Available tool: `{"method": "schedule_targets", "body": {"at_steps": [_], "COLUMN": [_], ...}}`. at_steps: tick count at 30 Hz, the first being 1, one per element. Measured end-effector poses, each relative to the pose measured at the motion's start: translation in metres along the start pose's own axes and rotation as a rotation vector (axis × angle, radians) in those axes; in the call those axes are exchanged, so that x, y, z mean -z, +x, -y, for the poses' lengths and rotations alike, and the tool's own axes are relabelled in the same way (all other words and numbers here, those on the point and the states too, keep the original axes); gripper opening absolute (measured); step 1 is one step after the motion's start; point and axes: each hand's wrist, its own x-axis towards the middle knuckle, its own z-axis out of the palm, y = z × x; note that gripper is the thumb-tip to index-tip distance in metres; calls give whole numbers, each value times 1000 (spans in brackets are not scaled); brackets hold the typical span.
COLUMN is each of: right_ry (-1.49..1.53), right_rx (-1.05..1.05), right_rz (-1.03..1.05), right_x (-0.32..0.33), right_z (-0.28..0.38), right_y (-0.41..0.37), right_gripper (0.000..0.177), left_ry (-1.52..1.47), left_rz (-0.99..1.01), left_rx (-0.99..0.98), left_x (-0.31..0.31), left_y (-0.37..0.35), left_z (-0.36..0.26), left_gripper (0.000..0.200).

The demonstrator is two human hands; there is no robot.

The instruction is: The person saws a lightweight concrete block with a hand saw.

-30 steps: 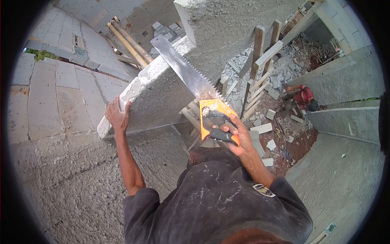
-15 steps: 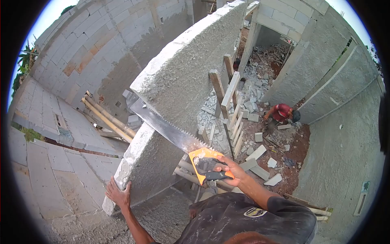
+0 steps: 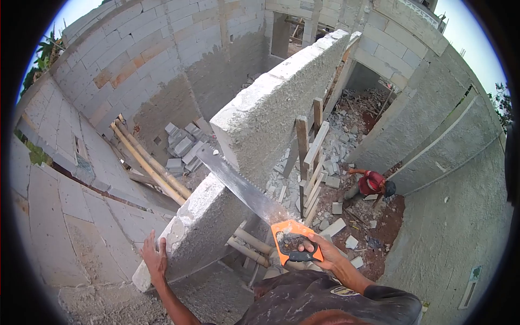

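My right hand [image 3: 327, 255] is closed around the orange and black handle of a handsaw [image 3: 246, 192]. The saw's toothed blade points up and left, across a notch in a plastered block wall [image 3: 284, 86]. On the near side of that notch, the wall's lower section [image 3: 197, 230] has a rough white top. My left hand [image 3: 155, 257] is at the outer side of this lower section, near its end, with fingers apart and raised. Whether its palm touches the wall cannot be made out.
Bamboo poles [image 3: 146, 162] lean at the left, near a pile of blocks [image 3: 183, 146]. Wooden boards [image 3: 311, 146] stand right of the wall, above rubble. Down on the ground, a person in a red shirt [image 3: 372, 184] bends over. A sloping grey wall [image 3: 449, 216] bounds the right.
My view has shifted. My left hand's fingers have loosened from the wall edge and straightened. The saw has moved slightly right and down in view. The person below has an arm stretched out.
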Motion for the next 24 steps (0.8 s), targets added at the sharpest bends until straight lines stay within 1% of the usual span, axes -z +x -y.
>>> {"method": "schedule_targets", "body": {"at_steps": [2, 3, 4, 5, 6, 8, 10, 12, 13, 14, 16, 17, 18, 19, 22, 23, 24], "right_ry": [-72, -92, -113, -98, -114, -214, -221, -231, -211, -216, -226, -233, -229, -218, -188, -175, -172], "right_rx": [5, -14, -36, -45, -57, -93, -109, -93, -106, -101, -150, -155, -150, -168, -189, -193, -195], "right_rz": [9, -59, -133, -115, -133, -247, -291, -292, -283, -288, -314, -314, -323, -328, -331, -321, -326], "right_x": [-4, -3, 0, 9, 8, 0, 0, 2, 7, 12, 21, 24, 27, 30, 22, 19, 21], "right_z": [7, 7, 6, 3, 4, 9, 11, 13, 12, 11, 8, 7, 7, 7, 6, 6, 5], "right_y": [-3, -5, -8, -9, -11, -15, -16, -15, -15, -15, -15, -14, -14, -15, -12, -11, -11], "right_gripper": [27, 28, 28, 32, 32, 35, 37, 36, 32, 32, 27, 24, 24, 25, 25, 26, 26], "left_ry": [4, -7, -25, -43, -55, -47, -71, -97, -118, -139, -151, -141, -130, -128, -121, -120, -162], "left_rz": [20, 27, -24, -73, -55, -92, -96, -115, -117, -119, -120, -98, -74, -125, -123, -117, -68], "left_rx": [-6, 7, -10, -25, -10, -13, -2, -5, 19, 44, 45, 47, 48, 23, 19, 17, 42], "left_x": [-12, -14, -14, -13, -14, -14, -16, -16, -16, -16, -16, -14, -14, -21, -20, -23, -24], "left_y": [3, 4, 2, 1, 0, 1, -1, 0, -1, -2, -4, -5, -5, -8, -8, -9, -10], "left_z": [7, 7, 7, 5, 4, 1, 4, 5, 5, 6, 6, 5, 7, 12, 13, 18, 25], "left_gripper": [62, 62, 61, 59, 59, 58, 58, 57, 57, 56, 56, 52, 49, 48, 49, 49, 44]}}
